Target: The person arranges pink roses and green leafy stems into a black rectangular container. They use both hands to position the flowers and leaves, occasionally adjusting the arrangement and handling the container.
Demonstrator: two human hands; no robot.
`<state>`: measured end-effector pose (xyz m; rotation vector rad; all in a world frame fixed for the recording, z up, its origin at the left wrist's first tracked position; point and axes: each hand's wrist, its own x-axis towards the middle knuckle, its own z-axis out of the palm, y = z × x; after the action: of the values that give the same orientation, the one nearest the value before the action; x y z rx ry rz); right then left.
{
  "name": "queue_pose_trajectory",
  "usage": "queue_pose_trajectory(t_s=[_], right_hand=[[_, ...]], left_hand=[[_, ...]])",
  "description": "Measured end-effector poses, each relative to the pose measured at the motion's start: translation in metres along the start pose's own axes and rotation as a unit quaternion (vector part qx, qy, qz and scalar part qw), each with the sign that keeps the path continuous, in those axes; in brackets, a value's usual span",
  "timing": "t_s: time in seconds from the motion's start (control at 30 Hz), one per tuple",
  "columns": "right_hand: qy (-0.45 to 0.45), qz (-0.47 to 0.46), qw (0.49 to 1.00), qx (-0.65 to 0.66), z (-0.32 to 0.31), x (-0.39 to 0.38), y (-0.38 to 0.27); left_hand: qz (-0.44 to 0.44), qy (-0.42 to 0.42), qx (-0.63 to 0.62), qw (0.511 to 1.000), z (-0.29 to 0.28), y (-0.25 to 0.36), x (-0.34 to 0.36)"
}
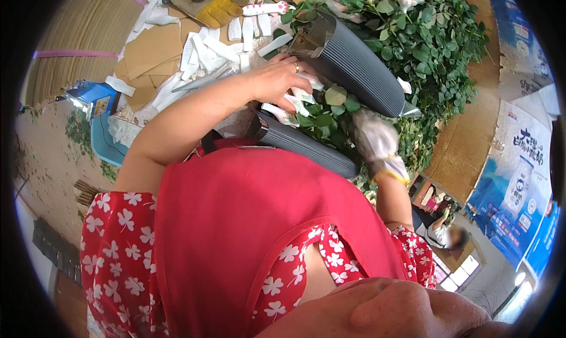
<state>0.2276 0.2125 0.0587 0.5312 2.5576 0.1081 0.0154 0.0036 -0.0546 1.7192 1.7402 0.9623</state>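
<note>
Bare and wearing a ring, my left hand curls its fingers round flowers in white net sleeves, at the head end of a leafy bunch. Green leaves spread from these heads to the right. My right hand, in a pale glove with a yellow cuff edge, is at the stem end; it is blurred and its fingers are partly hidden. The bunch lies between two dark grey ribbed pieces: a far one tilted up, and a near one against my red apron.
Loose white net sleeves and cardboard pieces cover the far left, beside yellow work gloves. A leafy heap fills the far right. A blue basin is at left, a blue carton at right, and another person beyond.
</note>
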Motion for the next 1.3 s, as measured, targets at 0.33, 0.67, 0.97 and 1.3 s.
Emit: queue_pose_trajectory(t_s=[0.33, 0.67, 0.97, 1.3], right_hand=[[-0.020, -0.370, 0.927, 0.057, 0.082, 0.023, -0.013], [-0.005, -0.315, 0.945, 0.091, 0.095, 0.018, -0.007], [0.020, -0.356, 0.925, 0.132, 0.085, 0.020, -0.013], [0.032, -0.377, 0.914, 0.146, 0.085, 0.021, -0.007]], left_hand=[[-0.241, 0.142, -0.285, 0.917, -0.002, 0.029, -0.025], [-0.258, 0.321, -0.174, 0.895, 0.043, 0.030, -0.004], [-0.165, 0.238, 0.311, 0.905, -0.079, 0.017, -0.098], [-0.237, 0.089, -0.003, 0.967, -0.089, 0.004, -0.104]])
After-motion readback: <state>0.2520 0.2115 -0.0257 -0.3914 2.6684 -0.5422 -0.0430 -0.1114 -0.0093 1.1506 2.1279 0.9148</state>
